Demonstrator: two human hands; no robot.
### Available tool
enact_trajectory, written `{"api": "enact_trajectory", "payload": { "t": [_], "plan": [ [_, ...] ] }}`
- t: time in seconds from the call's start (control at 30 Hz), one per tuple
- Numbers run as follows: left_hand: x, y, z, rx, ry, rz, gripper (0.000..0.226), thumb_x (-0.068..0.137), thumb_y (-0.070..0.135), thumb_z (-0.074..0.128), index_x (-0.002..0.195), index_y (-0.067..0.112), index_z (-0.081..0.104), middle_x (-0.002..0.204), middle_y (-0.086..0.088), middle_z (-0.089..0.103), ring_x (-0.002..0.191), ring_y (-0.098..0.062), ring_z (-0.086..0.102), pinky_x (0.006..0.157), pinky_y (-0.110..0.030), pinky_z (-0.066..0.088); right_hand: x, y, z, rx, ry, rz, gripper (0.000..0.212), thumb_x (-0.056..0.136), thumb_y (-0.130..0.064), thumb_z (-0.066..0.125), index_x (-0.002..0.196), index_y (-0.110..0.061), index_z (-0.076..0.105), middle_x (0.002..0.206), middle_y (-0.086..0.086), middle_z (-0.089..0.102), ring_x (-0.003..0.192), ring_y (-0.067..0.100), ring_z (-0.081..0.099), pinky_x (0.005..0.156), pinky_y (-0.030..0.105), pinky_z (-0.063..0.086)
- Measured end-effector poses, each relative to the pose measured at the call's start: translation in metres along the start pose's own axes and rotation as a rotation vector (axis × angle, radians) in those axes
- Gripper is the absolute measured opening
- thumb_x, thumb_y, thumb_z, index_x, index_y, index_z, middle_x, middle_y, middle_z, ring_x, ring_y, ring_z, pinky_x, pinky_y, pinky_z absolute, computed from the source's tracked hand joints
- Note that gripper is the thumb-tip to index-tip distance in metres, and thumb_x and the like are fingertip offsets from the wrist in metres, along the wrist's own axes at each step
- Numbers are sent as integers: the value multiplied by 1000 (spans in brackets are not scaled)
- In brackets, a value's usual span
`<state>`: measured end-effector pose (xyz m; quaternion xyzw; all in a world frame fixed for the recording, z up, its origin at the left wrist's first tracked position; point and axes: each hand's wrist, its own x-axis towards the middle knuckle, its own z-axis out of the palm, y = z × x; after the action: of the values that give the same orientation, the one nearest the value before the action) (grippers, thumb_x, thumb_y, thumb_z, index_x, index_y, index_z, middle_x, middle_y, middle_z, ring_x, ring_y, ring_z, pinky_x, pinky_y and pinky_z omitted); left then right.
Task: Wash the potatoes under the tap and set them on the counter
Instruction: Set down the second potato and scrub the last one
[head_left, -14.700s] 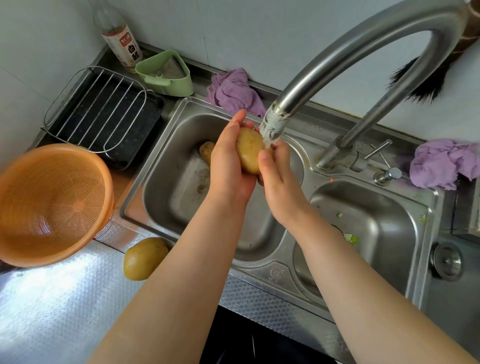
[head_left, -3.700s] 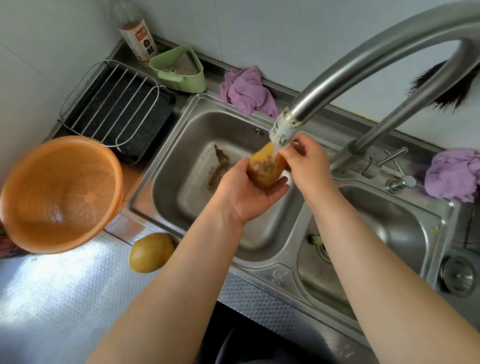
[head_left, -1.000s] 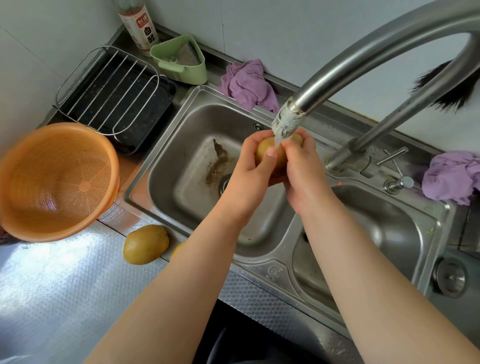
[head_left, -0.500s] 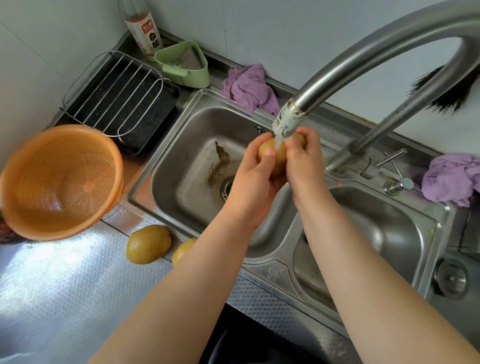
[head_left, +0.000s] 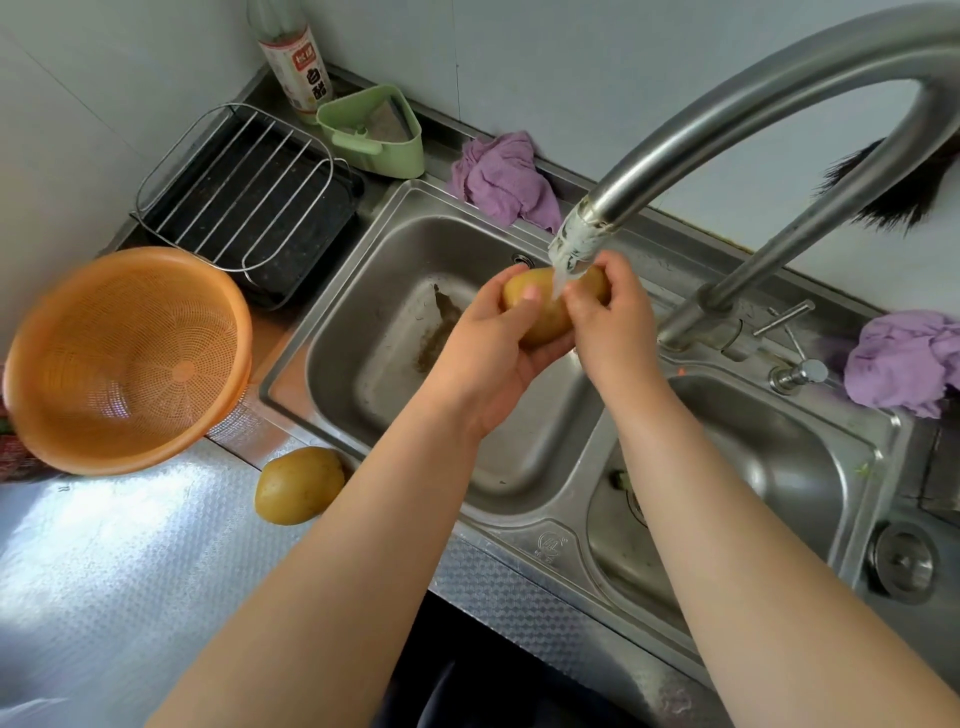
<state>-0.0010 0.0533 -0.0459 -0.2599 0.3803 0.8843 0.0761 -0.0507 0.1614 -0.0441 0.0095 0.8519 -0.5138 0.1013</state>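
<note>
A yellow potato (head_left: 540, 312) is under the tap spout (head_left: 576, 244), with water running onto it over the left sink basin (head_left: 395, 332). My left hand (head_left: 483, 353) cups the potato from below and the left, thumb across its front. My right hand (head_left: 613, 317) grips its right end with curled fingers. A washed potato (head_left: 298, 486) lies on the counter (head_left: 130, 571) by the sink's front left corner; my left forearm hides the spot beside it.
An orange colander (head_left: 124, 358) sits tilted at the left. Behind it is a wire rack on a black tray (head_left: 244, 202), a green caddy (head_left: 374, 132) and a bottle (head_left: 298, 62). Purple cloths (head_left: 498, 179) lie behind the sink and at the right (head_left: 904, 358). The right basin (head_left: 753, 467) holds scraps.
Both hands have kept the potato under the running water, turning it a little. Half a second ago a second potato showed beside the one on the counter; my left forearm now covers that spot.
</note>
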Motion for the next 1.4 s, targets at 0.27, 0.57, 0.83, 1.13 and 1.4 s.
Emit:
{"api": "enact_trajectory", "payload": {
  "t": [0.27, 0.57, 0.83, 1.13, 1.4],
  "plan": [
    [1, 8, 7, 153, 295, 108, 16, 102, 31, 51, 105, 17, 57, 112, -12, 64, 91, -27, 69, 68, -42, 62, -16, 0, 2, -52, -146, -139, 31, 98, -36, 48, 124, -20, 54, 98, -9, 58, 91, 11, 56, 77, 30, 45],
    [4, -1, 5, 259, 224, -59, 42, 103, 50, 38, 129, 21, 55, 130, -12, 63, 118, -28, 63, 93, -41, 54, 7, -7, 4, -170, -49, 82, 31, 96, -40, 37, 114, -25, 57, 96, 0, 65, 88, 24, 56, 76, 37, 44],
    [6, -2, 18, 576, 123, 386, 20, 93, 13, 65, 111, 18, 57, 92, 1, 63, 70, 4, 60, 63, -13, 50, 2, -4, 11, 545, -166, 780, 43, 91, -44, 35, 59, -17, 46, 38, -1, 35, 29, 12, 26, 37, 14, 20],
    [24, 28, 37, 65, 381, -57, 48, 96, 53, 53, 72, 14, 65, 67, -1, 71, 80, -20, 68, 89, -37, 58, -23, 7, 15, 621, -88, 293, 51, 95, -57, 40, 108, -11, 54, 56, -8, 46, 38, 5, 33, 35, 18, 23],
    [12, -11, 4, 388, -125, 230, 50, 98, 21, 53, 146, 14, 40, 135, -13, 58, 124, -22, 56, 108, -37, 45, -8, -9, -21, 639, -281, 886, 68, 75, -84, 40, 50, -22, 28, 43, -5, 18, 34, 8, 14, 33, 17, 10]
  ]
}}
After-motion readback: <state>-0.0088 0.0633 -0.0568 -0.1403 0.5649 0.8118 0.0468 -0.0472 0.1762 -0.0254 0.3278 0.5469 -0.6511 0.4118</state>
